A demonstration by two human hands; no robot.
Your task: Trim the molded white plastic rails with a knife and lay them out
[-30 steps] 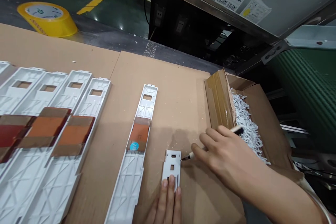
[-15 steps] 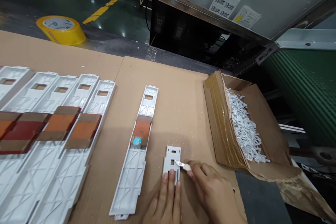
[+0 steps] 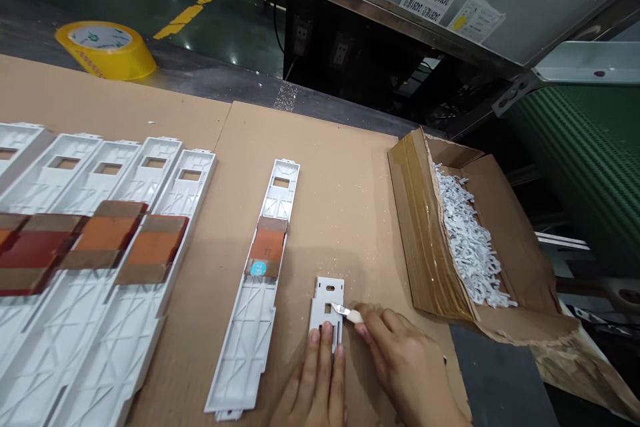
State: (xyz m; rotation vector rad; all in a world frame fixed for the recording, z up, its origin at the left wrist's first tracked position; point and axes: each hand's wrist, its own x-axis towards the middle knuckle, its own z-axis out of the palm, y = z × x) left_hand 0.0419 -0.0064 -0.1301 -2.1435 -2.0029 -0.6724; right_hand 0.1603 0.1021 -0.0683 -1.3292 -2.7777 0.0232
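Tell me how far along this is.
Done: a row of white plastic panels lies taped, and the cardboard box holds white plastic trimmings. In hand: the right hand holds a craft knife at the small white plate, pinned by the left hand. Left: unclear; one taped panel lies apart.

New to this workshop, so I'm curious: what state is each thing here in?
Left hand: pressing flat on the small white plastic plate.
Right hand: gripping a craft knife, blade at the plate's square hole.
Cardboard box: open, holding white plastic scraps.
Yellow tape roll: lying on its side.
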